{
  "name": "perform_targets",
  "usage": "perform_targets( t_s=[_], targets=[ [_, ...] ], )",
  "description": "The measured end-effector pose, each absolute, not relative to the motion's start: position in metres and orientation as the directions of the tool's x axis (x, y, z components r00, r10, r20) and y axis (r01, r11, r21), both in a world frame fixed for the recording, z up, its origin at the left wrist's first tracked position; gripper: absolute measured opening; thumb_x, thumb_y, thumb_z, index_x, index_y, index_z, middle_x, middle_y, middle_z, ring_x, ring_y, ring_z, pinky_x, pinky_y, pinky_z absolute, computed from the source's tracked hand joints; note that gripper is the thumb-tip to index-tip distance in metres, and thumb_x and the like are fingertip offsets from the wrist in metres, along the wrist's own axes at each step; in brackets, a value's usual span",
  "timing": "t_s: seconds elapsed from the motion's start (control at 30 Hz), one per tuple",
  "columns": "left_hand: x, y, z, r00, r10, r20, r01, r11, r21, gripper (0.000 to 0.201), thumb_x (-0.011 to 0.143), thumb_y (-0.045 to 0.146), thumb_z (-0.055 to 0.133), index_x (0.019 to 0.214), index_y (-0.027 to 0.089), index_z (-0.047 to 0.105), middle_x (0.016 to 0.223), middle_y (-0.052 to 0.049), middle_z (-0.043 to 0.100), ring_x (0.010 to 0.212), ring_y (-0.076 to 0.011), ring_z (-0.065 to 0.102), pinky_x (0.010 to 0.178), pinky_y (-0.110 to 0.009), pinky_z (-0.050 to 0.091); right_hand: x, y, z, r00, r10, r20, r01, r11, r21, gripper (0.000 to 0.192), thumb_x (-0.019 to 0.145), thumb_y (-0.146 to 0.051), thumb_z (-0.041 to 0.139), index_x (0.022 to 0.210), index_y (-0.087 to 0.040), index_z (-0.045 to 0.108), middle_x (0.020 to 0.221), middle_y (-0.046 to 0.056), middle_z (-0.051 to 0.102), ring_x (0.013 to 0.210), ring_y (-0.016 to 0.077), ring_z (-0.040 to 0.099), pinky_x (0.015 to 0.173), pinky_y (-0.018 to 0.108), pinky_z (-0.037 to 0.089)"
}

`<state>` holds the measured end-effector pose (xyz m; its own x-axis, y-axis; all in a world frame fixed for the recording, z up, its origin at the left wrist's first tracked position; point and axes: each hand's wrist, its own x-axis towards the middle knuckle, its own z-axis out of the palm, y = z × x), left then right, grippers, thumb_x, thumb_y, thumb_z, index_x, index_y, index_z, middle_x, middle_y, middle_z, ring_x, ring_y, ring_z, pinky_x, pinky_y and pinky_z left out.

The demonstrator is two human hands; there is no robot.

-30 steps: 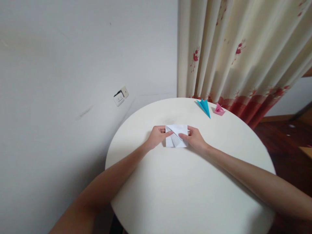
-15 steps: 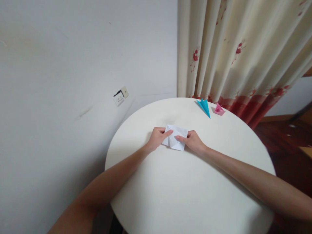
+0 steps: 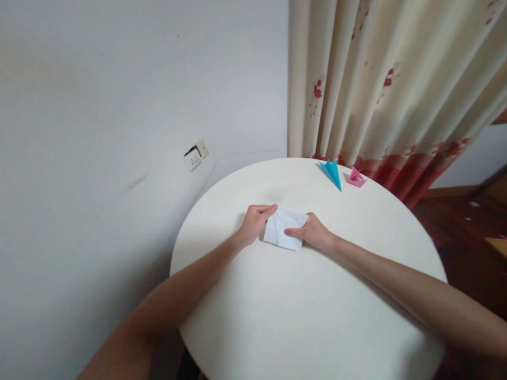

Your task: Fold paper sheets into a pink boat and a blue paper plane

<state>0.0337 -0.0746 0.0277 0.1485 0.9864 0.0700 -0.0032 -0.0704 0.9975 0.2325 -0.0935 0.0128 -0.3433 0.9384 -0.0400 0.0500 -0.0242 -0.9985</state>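
A folded sheet of white paper [image 3: 282,240], creased and roughly square, is held between my two hands over the middle of the round table. My left hand [image 3: 254,224] pinches its upper left corner between thumb and fingers. At its right side, my right hand [image 3: 315,230] grips the paper, with the thumb lying across the front face and the other fingers hidden behind it.
The white round table [image 3: 309,311] stands against a wall with a socket [image 3: 193,159]. Near its far right edge lie a blue paper plane [image 3: 332,174] and a pink folded paper boat [image 3: 356,178]. A patterned curtain [image 3: 356,95] hangs behind them.
My left thumb has drawn back from the paper's face to its upper left corner. The paper has shifted slightly toward me, and my right thumb sits a little lower on it.
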Motion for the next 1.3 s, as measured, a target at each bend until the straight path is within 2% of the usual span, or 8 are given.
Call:
perform_targets(
  t_s=[0.17, 0.3, 0.53, 0.8, 0.97, 1.1, 1.2, 1.3],
  targets=[
    [0.033, -0.073, 0.032, 0.172, 0.984, 0.034, -0.154, -0.008, 0.988, 0.056, 0.07, 0.061, 0.08, 0.092, 0.01, 0.078, 0.086, -0.011, 0.076, 0.076, -0.0202, 0.069, 0.073, -0.031, 0.053, 0.231, -0.095, 0.016, -0.313, 0.946, -0.087, -0.002, -0.093, -0.996, 0.031, 0.057, -0.028, 0.087, 0.078, -0.009, 0.073, 0.076, 0.007, 0.074, 0.063, 0.0167, 0.062, 0.06, 0.03, 0.05],
    [0.036, -0.079, 0.031, 0.332, 0.941, -0.071, 0.0, 0.075, 0.997, 0.056, 0.067, 0.061, 0.082, 0.085, 0.008, 0.077, 0.083, -0.012, 0.075, 0.073, -0.0215, 0.068, 0.068, -0.031, 0.051, 0.232, -0.094, 0.02, -0.251, 0.965, -0.079, -0.115, -0.111, -0.987, 0.034, 0.057, -0.026, 0.087, 0.083, -0.009, 0.075, 0.084, 0.01, 0.076, 0.069, 0.0191, 0.066, 0.068, 0.033, 0.054],
    [0.041, -0.084, 0.027, 0.321, 0.944, -0.079, 0.17, 0.025, 0.985, 0.046, 0.067, 0.054, 0.083, 0.073, 0.01, 0.073, 0.064, -0.006, 0.068, 0.054, -0.012, 0.056, 0.052, -0.023, 0.039, 0.232, -0.091, 0.018, -0.199, 0.979, -0.045, -0.31, -0.107, -0.945, 0.042, 0.057, -0.025, 0.088, 0.094, -0.009, 0.075, 0.097, 0.013, 0.076, 0.081, 0.0238, 0.07, 0.081, 0.04, 0.055],
    [0.039, -0.085, 0.027, 0.389, 0.917, -0.093, 0.22, 0.006, 0.975, 0.043, 0.071, 0.053, 0.079, 0.062, 0.012, 0.068, 0.059, -0.006, 0.064, 0.052, -0.0116, 0.054, 0.052, -0.024, 0.04, 0.235, -0.086, 0.02, -0.106, 0.991, -0.086, -0.317, -0.115, -0.941, 0.041, 0.06, -0.026, 0.087, 0.093, -0.005, 0.073, 0.098, 0.018, 0.075, 0.079, 0.0255, 0.069, 0.073, 0.038, 0.056],
    [0.03, -0.08, 0.038, 0.493, 0.868, -0.064, 0.265, -0.08, 0.961, 0.044, 0.074, 0.056, 0.077, 0.077, 0.012, 0.072, 0.061, -0.001, 0.061, 0.053, -0.0102, 0.051, 0.051, -0.022, 0.037, 0.24, -0.081, 0.02, -0.102, 0.992, -0.078, -0.334, -0.108, -0.937, 0.043, 0.06, -0.027, 0.087, 0.097, -0.008, 0.074, 0.104, 0.017, 0.075, 0.085, 0.026, 0.07, 0.08, 0.04, 0.056],
    [0.026, -0.077, 0.046, 0.415, 0.908, 0.056, 0.119, -0.115, 0.986, 0.048, 0.075, 0.059, 0.076, 0.091, 0.014, 0.071, 0.078, -0.003, 0.069, 0.067, -0.013, 0.06, 0.062, -0.022, 0.044, 0.238, -0.084, 0.018, -0.225, 0.972, -0.062, -0.338, -0.137, -0.931, 0.044, 0.058, -0.024, 0.088, 0.098, -0.011, 0.075, 0.104, 0.014, 0.076, 0.086, 0.0247, 0.07, 0.083, 0.039, 0.056],
    [0.028, -0.079, 0.041, 0.451, 0.892, -0.041, 0.114, -0.012, 0.993, 0.051, 0.07, 0.057, 0.081, 0.093, 0.011, 0.074, 0.088, -0.009, 0.074, 0.076, -0.0191, 0.066, 0.07, -0.027, 0.048, 0.233, -0.09, 0.016, -0.295, 0.953, -0.071, -0.306, -0.165, -0.938, 0.044, 0.056, -0.023, 0.088, 0.096, -0.011, 0.076, 0.098, 0.013, 0.077, 0.082, 0.0242, 0.07, 0.078, 0.039, 0.056],
    [0.031, -0.082, 0.034, 0.415, 0.905, -0.097, 0.143, 0.041, 0.989, 0.049, 0.064, 0.053, 0.086, 0.088, 0.011, 0.077, 0.086, -0.01, 0.075, 0.073, -0.0208, 0.068, 0.067, -0.029, 0.049, 0.231, -0.094, 0.015, -0.303, 0.948, -0.095, -0.202, -0.162, -0.966, 0.04, 0.056, -0.026, 0.088, 0.09, -0.01, 0.075, 0.089, 0.011, 0.077, 0.074, 0.0221, 0.069, 0.07, 0.036, 0.056]
  ],
)
